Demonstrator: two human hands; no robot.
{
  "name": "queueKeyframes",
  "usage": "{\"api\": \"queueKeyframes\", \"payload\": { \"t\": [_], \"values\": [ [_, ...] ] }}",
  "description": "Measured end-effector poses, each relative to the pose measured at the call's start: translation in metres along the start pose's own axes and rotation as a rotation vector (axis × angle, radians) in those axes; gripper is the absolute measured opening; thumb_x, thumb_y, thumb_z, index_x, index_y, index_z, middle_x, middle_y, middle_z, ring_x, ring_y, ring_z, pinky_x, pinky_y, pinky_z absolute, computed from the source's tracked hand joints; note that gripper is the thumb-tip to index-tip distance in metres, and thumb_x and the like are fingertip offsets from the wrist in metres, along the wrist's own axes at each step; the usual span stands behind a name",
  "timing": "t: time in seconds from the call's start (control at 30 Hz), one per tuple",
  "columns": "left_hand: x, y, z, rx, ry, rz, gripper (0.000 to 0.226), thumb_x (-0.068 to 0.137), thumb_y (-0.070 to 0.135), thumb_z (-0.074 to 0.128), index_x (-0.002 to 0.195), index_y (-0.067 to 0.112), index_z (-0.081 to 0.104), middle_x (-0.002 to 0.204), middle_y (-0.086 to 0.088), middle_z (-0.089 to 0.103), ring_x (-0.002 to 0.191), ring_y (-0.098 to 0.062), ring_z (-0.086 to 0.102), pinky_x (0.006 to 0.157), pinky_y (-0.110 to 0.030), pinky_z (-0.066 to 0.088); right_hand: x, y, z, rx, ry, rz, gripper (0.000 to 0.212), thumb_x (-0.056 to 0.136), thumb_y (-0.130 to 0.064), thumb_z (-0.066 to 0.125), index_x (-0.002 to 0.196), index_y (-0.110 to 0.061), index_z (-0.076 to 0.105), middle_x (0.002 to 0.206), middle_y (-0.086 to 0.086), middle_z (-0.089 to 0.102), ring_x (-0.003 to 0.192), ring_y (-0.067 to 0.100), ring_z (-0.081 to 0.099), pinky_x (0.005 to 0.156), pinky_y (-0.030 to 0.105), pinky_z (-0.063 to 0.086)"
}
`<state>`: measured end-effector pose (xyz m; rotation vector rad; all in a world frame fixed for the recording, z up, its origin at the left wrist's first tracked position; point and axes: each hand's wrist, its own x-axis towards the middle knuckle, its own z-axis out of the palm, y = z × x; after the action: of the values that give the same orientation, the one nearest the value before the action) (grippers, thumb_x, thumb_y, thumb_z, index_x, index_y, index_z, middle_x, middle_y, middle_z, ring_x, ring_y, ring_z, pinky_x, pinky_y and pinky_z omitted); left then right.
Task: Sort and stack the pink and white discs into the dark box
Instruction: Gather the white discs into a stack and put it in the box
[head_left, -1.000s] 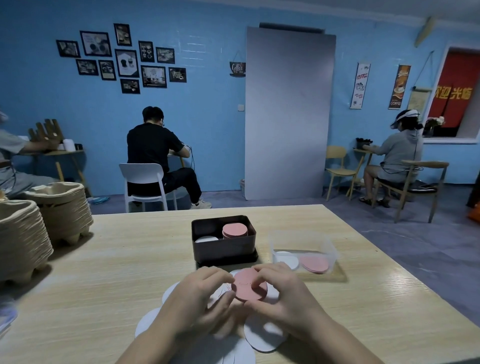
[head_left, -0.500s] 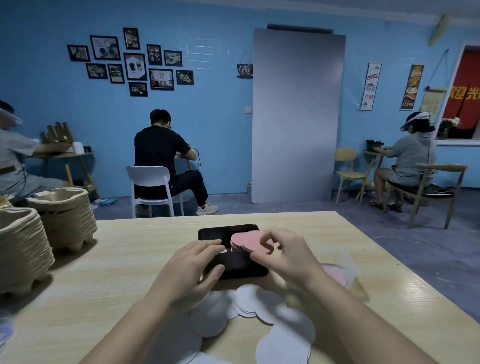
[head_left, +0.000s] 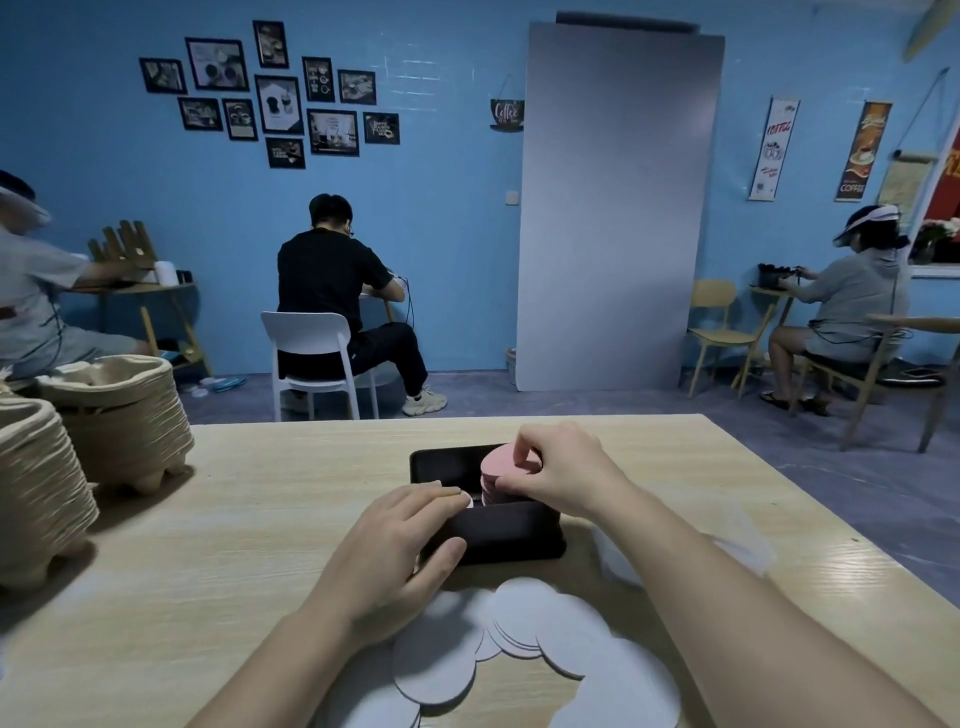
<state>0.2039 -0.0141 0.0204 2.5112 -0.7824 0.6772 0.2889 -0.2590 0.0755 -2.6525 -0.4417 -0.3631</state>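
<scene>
Nearby, pulp trays (head_left: 119, 415), white discs (head_left: 540, 623); left hand (head_left: 395, 551) grips dark box (head_left: 509, 535), right hand (head_left: 561, 473) pinches pink discs (head_left: 496, 465)

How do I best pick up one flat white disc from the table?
Pinch the rim of a white disc where it overlaps its neighbours, from above. It lies flat and thin on the table, so only a raised edge likely offers grip.

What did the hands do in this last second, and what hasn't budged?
The right hand carried the pink discs forward from above the white discs and now pinches them on the stack in the dark box. The left hand left those discs, moved forward and grips the box's near wall. White discs and the paper tray stacks stayed put.
</scene>
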Motion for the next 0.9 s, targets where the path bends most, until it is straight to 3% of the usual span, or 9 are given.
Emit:
{"api": "queueKeyframes", "payload": {
  "t": [0.13, 0.33, 0.47, 0.63, 0.7, 0.8, 0.9],
  "values": [
    [0.000, 0.000, 0.001, -0.012, 0.002, 0.013, 0.044, 0.100, 0.048, 0.045, 0.139, 0.030, 0.056, 0.140, 0.019, 0.055, 0.135, -0.006, 0.045, 0.110, -0.030, 0.037, 0.003, -0.002, 0.001, -0.047, -0.028, 0.045, 0.038, 0.067, -0.067, 0.072, 0.069, -0.033, 0.054, 0.083, -0.009, 0.059, 0.092, 0.020, 0.053, 0.077, 0.033, 0.045],
    [-0.002, 0.000, 0.000, -0.008, 0.006, 0.005, 0.043, 0.100, 0.049, 0.048, 0.138, 0.031, 0.056, 0.139, 0.020, 0.054, 0.135, -0.004, 0.043, 0.110, -0.029, 0.037, 0.005, -0.008, 0.001, -0.083, -0.065, 0.071, 0.040, 0.062, -0.063, 0.083, 0.072, -0.033, 0.059, 0.085, -0.008, 0.059, 0.094, 0.019, 0.054, 0.074, 0.033, 0.049],
    [0.000, 0.002, -0.003, -0.008, -0.010, -0.005, 0.046, 0.099, 0.052, 0.044, 0.138, 0.032, 0.056, 0.141, 0.021, 0.053, 0.138, -0.003, 0.041, 0.113, -0.031, 0.036, 0.001, -0.013, -0.006, -0.147, -0.050, 0.012, 0.042, 0.066, -0.069, 0.077, 0.080, -0.030, 0.067, 0.084, -0.011, 0.059, 0.095, 0.017, 0.053, 0.081, 0.036, 0.050],
    [0.003, 0.006, -0.014, -0.033, 0.034, -0.024, 0.045, 0.099, 0.054, 0.042, 0.135, 0.033, 0.059, 0.141, 0.023, 0.052, 0.138, 0.001, 0.038, 0.112, -0.028, 0.034, -0.015, -0.014, -0.013, 0.053, 0.089, -0.034, 0.028, 0.074, -0.062, 0.061, 0.077, -0.035, 0.063, 0.085, -0.014, 0.064, 0.090, 0.014, 0.057, 0.082, 0.039, 0.051],
    [0.001, 0.009, -0.021, -0.051, 0.076, -0.028, 0.039, 0.099, 0.050, 0.045, 0.127, 0.031, 0.063, 0.135, 0.023, 0.056, 0.132, 0.002, 0.043, 0.108, -0.028, 0.038, -0.028, -0.017, -0.017, 0.103, 0.144, -0.091, 0.020, 0.079, -0.051, 0.064, 0.078, -0.031, 0.064, 0.083, -0.014, 0.064, 0.085, 0.012, 0.055, 0.082, 0.039, 0.051],
    [-0.007, 0.013, -0.033, -0.019, 0.111, -0.019, 0.031, 0.099, 0.045, 0.048, 0.118, 0.028, 0.065, 0.125, 0.019, 0.061, 0.122, -0.003, 0.053, 0.102, -0.032, 0.046, -0.056, -0.021, -0.021, 0.148, 0.196, -0.194, 0.028, 0.081, -0.051, 0.058, 0.082, -0.024, 0.066, 0.079, -0.014, 0.061, 0.081, 0.012, 0.056, 0.076, 0.035, 0.050],
    [-0.023, 0.016, -0.042, 0.008, 0.107, -0.011, 0.027, 0.098, 0.043, 0.050, 0.115, 0.027, 0.065, 0.119, 0.018, 0.062, 0.115, -0.004, 0.056, 0.097, -0.031, 0.048, -0.082, -0.025, -0.015, 0.173, 0.230, -0.266, 0.014, 0.083, -0.037, 0.069, 0.082, -0.024, 0.066, 0.077, -0.016, 0.057, 0.077, 0.011, 0.053, 0.073, 0.031, 0.047]
  ]
}}
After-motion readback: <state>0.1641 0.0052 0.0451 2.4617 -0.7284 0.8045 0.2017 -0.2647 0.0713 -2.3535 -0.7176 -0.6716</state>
